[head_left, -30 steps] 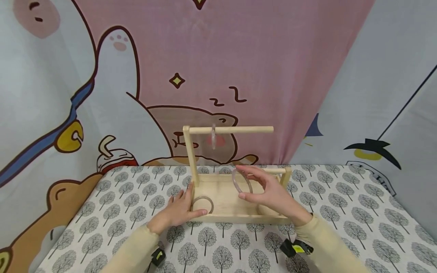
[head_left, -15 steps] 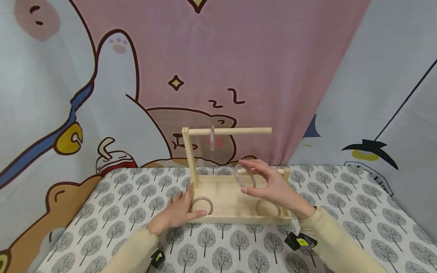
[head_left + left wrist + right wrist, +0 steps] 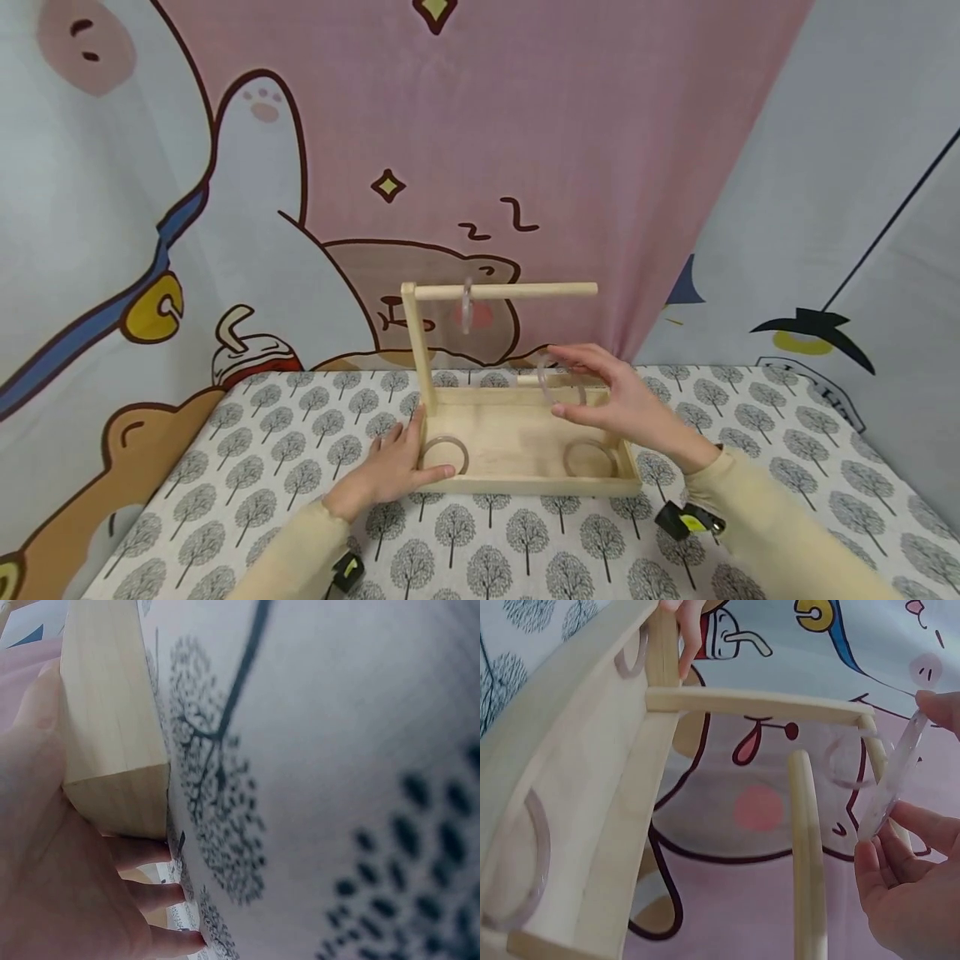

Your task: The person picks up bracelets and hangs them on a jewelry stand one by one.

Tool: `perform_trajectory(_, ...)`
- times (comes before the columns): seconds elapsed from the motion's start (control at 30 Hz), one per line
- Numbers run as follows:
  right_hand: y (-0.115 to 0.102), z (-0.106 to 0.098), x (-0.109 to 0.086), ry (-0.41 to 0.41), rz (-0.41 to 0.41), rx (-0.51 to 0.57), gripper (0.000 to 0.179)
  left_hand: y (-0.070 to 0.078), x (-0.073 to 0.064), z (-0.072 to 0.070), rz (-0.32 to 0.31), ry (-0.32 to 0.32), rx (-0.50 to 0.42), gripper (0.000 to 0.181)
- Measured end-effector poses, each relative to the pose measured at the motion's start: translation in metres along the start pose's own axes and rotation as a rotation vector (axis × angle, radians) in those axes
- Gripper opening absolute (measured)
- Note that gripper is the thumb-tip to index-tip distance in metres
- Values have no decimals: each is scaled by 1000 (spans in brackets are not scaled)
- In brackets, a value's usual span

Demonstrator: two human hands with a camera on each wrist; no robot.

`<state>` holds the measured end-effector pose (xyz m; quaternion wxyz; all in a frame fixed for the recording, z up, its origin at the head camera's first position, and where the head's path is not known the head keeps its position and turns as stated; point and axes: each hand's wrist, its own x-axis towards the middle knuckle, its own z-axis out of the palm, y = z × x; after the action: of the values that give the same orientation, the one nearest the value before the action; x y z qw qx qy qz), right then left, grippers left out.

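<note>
In the head view, my right hand (image 3: 626,404) pinches a translucent pale bangle (image 3: 542,379) between thumb and fingertips, close to the stand's low peg (image 3: 527,380). From the right wrist view, the bangle (image 3: 892,772) is nearly edge-on, apart from the peg (image 3: 808,847) and not around it. My left hand (image 3: 390,467) rests against the left front corner of the wooden stand (image 3: 510,433), its thumb along the front wall and fingers down the side. Those fingers (image 3: 154,895) look fairly straight in the left wrist view. Another bangle (image 3: 467,312) hangs on the tall bar (image 3: 540,290).
Two more bangles lie in the stand's tray, one at the left (image 3: 467,454) near my left thumb and one at the right (image 3: 567,458). A tree-print cloth (image 3: 300,500) covers the table. A cartoon curtain (image 3: 600,167) hangs behind.
My right hand has moved right with the bangle, from over the tray's middle to beside the low peg, whose tip now shows. The left hand stays on the stand's corner.
</note>
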<state>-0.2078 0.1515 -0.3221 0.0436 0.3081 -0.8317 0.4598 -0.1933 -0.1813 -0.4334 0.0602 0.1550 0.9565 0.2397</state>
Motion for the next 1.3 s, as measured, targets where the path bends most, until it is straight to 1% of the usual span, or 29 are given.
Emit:
perform_trajectory(0.13, 4, -9, -2, 9, 10, -19, 68, 2, -1, 0, -3, -1, -6, 110)
perform_trajectory(0.33, 9, -16, -7, 2, 32, -69, 68, 3, -1, -1, -7, -3, 3, 110)
perform_trajectory(0.47, 13, -21, -10, 11, 30, -105, 67, 2, 0, -1, -16, -11, 9, 110)
perform_trajectory(0.6, 15, -27, -12, 22, 28, -159, 67, 1, 1, -1, -21, -9, 7, 109)
perform_trajectory(0.7, 17, -31, -13, 27, 21, -178, 67, 1, 2, -1, -25, -7, 1, 108)
perform_trajectory(0.93, 21, -40, -12, 37, 10, -117, 67, 1, 2, -1, -29, -10, -1, 108)
perform_trajectory(1.1, 22, -44, -12, 47, 8, -103, 65, 1, 0, -1, -27, -12, 5, 108)
perform_trajectory(1.3, 23, -49, -11, 51, 48, -91, 65, 2, 0, -1, -25, -9, 9, 109)
